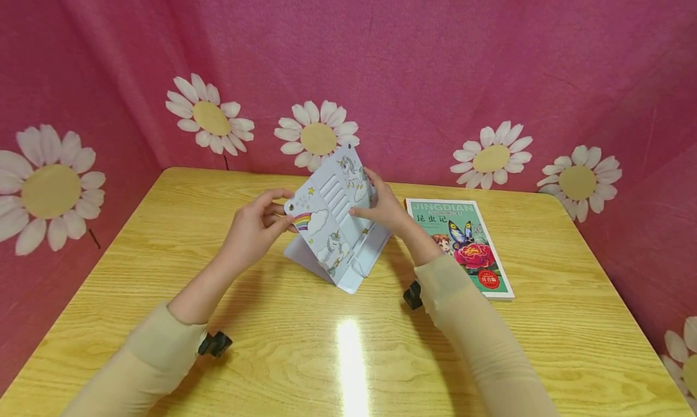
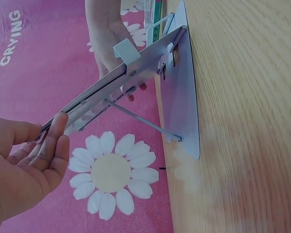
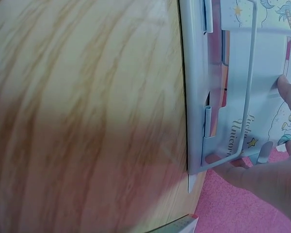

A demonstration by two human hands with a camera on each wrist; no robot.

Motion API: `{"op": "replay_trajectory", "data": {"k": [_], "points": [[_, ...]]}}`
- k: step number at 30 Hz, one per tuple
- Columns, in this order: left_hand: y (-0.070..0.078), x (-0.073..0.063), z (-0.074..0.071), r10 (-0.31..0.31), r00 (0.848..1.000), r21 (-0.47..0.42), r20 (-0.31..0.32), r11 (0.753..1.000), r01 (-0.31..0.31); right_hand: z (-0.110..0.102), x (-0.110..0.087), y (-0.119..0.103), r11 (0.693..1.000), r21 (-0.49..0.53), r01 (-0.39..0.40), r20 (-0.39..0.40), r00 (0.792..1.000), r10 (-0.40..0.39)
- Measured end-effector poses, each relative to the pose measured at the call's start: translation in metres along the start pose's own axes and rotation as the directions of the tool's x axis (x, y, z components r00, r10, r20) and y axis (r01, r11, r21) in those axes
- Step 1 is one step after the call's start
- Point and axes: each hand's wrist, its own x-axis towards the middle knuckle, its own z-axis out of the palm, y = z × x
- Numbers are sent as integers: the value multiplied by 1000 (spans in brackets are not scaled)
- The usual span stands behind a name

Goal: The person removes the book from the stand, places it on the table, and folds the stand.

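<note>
Unicorn-print stand point(image 1: 321, 224) is between the two hands, in the middle of the desk point(image 1: 272, 344), nearer its back edge than its front one. Its slotted panel rises tilted from a base plate point(image 2: 182, 111), with a thin wire prop point(image 2: 143, 119) spanning the gap behind. The panel's upper edge runs slantwise, one corner toward the desk's front left and the other toward its back right corner, so the printed face looks rightward and toward the person. Whether the base sits flat all along its length is hard to tell.

The left hand point(image 1: 256, 225) pinches the upper corner on the near left, thumb on one side of the sheet and fingers on the other. The right hand point(image 1: 385, 210) grips the opposite side edge, thumb laid on the printed face and fingers reaching behind. It is the nearer of the two to the low ledge and the wire holder point(image 3: 250, 73); the left is well up from the base. How the panel is angled over its base, held from both sides, seems the relation that matters most.

A book point(image 1: 457, 241) lies flat between the stand and the desk's right edge.
</note>
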Motion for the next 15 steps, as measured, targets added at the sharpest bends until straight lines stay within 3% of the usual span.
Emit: {"op": "replay_trajectory", "data": {"k": [15], "points": [[5,-6,8,12,1000,-38,-16,999,-13,-4,2,3,999,26,-28,52,998,26]]}}
